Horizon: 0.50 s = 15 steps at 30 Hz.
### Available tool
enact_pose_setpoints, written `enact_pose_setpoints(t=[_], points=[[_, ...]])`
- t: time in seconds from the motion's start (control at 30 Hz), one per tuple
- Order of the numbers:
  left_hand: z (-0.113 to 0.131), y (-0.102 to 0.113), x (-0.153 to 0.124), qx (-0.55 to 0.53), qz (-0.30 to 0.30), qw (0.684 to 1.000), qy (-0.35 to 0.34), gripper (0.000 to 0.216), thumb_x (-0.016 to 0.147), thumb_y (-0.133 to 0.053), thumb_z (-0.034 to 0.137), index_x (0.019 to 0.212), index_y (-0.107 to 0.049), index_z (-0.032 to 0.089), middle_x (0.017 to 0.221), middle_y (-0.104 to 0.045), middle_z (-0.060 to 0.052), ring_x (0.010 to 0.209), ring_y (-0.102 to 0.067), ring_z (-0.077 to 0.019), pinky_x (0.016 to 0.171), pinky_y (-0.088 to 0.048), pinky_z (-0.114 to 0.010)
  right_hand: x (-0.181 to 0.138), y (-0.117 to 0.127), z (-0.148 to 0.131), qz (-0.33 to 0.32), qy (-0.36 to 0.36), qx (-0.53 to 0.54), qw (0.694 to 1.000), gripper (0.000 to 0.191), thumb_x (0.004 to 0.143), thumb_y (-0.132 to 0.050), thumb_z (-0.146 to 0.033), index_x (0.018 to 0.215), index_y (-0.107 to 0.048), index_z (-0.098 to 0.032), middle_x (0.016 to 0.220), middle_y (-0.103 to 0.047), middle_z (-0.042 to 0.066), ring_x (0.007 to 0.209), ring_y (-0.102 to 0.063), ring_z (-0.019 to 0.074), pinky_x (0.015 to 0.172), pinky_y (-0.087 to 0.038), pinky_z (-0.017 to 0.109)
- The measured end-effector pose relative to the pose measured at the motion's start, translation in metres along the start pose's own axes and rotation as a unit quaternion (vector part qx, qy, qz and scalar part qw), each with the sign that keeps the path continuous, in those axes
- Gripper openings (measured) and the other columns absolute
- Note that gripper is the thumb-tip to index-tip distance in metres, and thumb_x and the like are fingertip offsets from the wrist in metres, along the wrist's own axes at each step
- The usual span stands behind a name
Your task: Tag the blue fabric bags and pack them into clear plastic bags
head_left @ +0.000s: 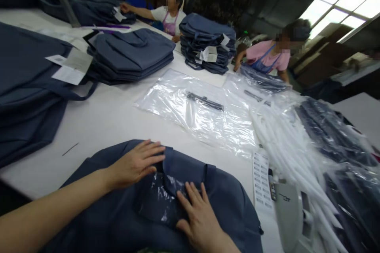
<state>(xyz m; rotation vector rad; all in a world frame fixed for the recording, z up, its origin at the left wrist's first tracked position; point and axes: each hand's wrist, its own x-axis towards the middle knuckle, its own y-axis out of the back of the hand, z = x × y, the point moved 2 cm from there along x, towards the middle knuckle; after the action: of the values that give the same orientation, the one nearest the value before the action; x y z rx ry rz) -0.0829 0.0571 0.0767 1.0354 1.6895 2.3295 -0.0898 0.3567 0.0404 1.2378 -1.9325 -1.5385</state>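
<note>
A dark blue fabric bag [231, 201] lies flat at the table's near edge, right in front of me. My left hand [136, 164] rests on its upper part beside the handle, fingers stretched out. Lower and to the right, my right hand [198, 215] lies on the bag with its fingers spread. Between both hands, a shiny clear plastic packet [160, 201] lies on the bag, partly under the handle strap. My right fingertips are at its edge; whether they press on it I cannot tell.
Clear plastic bags [175, 99] lie beyond the bag. Stacked blue bags [133, 53] with tags stand left and at the back [208, 39]. At right are a label sheet [261, 178], a pale device [292, 213], white strips [285, 146] and plastic-wrapped bags [332, 130]. Co-workers stand across the table.
</note>
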Motion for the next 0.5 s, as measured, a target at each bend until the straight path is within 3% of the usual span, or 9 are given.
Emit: enact_pose_setpoints(t=[0.07, 0.13, 0.2, 0.3, 0.4, 0.5], points=[[-0.01, -0.011, 0.019, -0.029, 0.004, 0.999, -0.027, 0.026, 0.095, -0.048, 0.027, 0.117, -0.062, 0.026, 0.128, -0.059, -0.002, 0.126, -0.046, -0.0198, 0.112, -0.031, -0.04, 0.007, 0.006, 0.001, 0.025, 0.025, 0.025, 0.999, 0.068, 0.083, -0.055, -0.055, 0.143, -0.036, -0.029, 0.15, -0.032, 0.013, 0.139, -0.026, 0.035, 0.113, -0.019, 0.063], [-0.04, -0.022, 0.046, -0.078, 0.022, 0.996, 0.025, 0.024, 0.096, -0.045, 0.029, 0.105, -0.067, 0.023, 0.113, -0.066, -0.004, 0.111, -0.057, -0.0176, 0.102, -0.042, -0.034, 0.02, 0.029, 0.024, 0.098, 0.028, 0.035, 0.994, 0.053, 0.088, -0.049, -0.049, 0.138, -0.046, -0.028, 0.146, -0.041, 0.01, 0.138, -0.032, 0.0309, 0.114, -0.024, 0.057], [-0.083, -0.032, 0.079, -0.12, 0.031, 0.986, 0.114, 0.029, 0.094, -0.046, 0.038, 0.097, -0.069, 0.02, 0.101, -0.069, -0.005, 0.098, -0.061, -0.0173, 0.091, -0.048, -0.03, 0.037, 0.063, 0.068, 0.203, -0.024, 0.054, 0.977, 0.046, 0.093, -0.039, -0.043, 0.134, -0.05, -0.026, 0.144, -0.045, 0.008, 0.136, -0.036, 0.025, 0.114, -0.028, 0.049], [-0.152, -0.046, 0.131, -0.118, 0.047, 0.967, 0.221, 0.04, 0.089, -0.046, 0.051, 0.098, -0.069, 0.02, 0.101, -0.069, -0.007, 0.097, -0.062, -0.0206, 0.089, -0.048, -0.032, 0.069, 0.111, 0.153, 0.305, -0.144, 0.083, 0.938, 0.054, 0.095, -0.031, -0.044, 0.141, -0.04, -0.016, 0.148, -0.038, 0.012, 0.139, -0.031, 0.0213, 0.115, -0.029, 0.042], [-0.206, -0.065, 0.166, -0.078, 0.042, 0.958, 0.271, 0.041, 0.083, -0.047, 0.05, 0.095, -0.07, 0.018, 0.105, -0.069, -0.01, 0.101, -0.061, -0.0251, 0.09, -0.048, -0.035, 0.099, 0.127, 0.221, 0.261, -0.245, 0.018, 0.934, 0.055, 0.097, -0.024, -0.04, 0.145, -0.029, -0.014, 0.152, -0.031, 0.013, 0.141, -0.026, 0.0226, 0.113, -0.029, 0.042], [-0.245, -0.087, 0.178, -0.061, -0.033, 0.955, 0.289, 0.028, 0.07, -0.055, 0.04, 0.071, -0.07, 0.017, 0.081, -0.071, -0.008, 0.082, -0.065, -0.026, 0.075, -0.05, -0.033, 0.118, 0.121, 0.249, 0.195, -0.276, -0.045, 0.94, 0.05, 0.095, -0.033, -0.037, 0.138, -0.044, -0.015, 0.138, -0.05, 0.016, 0.131, -0.043, 0.0288, 0.107, -0.036, 0.044]])
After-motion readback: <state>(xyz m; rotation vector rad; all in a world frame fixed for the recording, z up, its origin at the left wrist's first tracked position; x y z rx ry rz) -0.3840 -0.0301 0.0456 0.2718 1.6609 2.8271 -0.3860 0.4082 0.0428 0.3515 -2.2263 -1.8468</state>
